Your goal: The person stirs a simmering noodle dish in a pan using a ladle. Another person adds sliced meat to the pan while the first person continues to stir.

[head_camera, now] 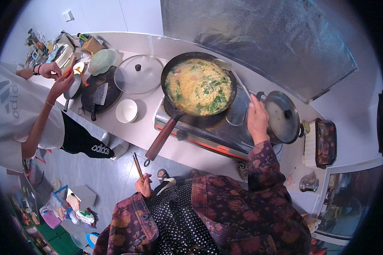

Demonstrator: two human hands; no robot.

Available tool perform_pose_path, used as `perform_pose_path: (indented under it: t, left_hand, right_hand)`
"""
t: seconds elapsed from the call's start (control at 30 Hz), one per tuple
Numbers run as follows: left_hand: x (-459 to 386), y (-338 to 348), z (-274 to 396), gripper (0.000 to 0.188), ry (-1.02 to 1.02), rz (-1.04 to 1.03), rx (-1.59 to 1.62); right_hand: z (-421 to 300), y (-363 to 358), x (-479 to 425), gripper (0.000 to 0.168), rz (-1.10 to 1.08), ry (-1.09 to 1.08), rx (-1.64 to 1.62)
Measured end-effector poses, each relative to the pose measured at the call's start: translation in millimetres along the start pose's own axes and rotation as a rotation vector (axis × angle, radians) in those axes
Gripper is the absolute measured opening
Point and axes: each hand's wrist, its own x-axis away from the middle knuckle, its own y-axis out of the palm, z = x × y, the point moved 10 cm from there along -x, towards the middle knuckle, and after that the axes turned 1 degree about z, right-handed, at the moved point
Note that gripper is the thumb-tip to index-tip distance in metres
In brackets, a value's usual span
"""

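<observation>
My right hand (258,119) grips the handle of a metal spatula (241,83), whose head rests at the upper right rim of a wok (166,71). Noodles in broth with leafy greens (198,86) fill the wok, which sits on the left burner of a gas stove (204,127). The wok's wooden handle (162,137) points towards me. My left hand (144,186) holds a pair of chopsticks (138,167) upright near my body, below the counter edge.
Left of the wok are a glass lid (138,75), a white bowl (126,111) and a cleaver (100,94) on a round dark board (87,98). A lidded pot (281,118) stands at right. Another person (28,105) at far left holds something orange-red.
</observation>
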Motion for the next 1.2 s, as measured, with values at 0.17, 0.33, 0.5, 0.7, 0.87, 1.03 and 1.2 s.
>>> perform_pose_path:
  t: [0.17, 0.33, 0.5, 0.7, 0.87, 1.03, 1.2]
  left_hand:
    - [1, -5, -2, 0.039, 0.046, 0.032, -0.034]
    - [4, -2, 2, 0.039, -0.006, 0.001, -0.063]
    - [8, -1, 13, 0.040, 0.007, 0.017, -0.017]
    - [4, -2, 17, 0.041, -0.009, 0.011, -0.018]
    - [-2, -6, 13, 0.040, 0.039, 0.018, -0.039]
    - [-12, 0, 6, 0.039, 0.050, -0.009, -0.031]
    - [-9, 4, 10, 0.038, 0.037, -0.012, -0.024]
  right_hand:
    - [-7, 35, -17, 0.028, -0.057, -0.063, -0.051]
    - [-24, 61, -45, 0.028, -0.136, -0.211, -0.035]
    - [-28, 89, -55, 0.031, -0.222, -0.367, 0.008]
    - [-2, 66, -51, 0.031, -0.285, -0.273, 0.085]
    - [2, 38, -39, 0.027, -0.320, -0.143, 0.104]
    - [6, 7, -16, 0.026, -0.366, 0.053, 0.059]
    - [2, -15, 10, 0.025, -0.290, 0.088, -0.046]
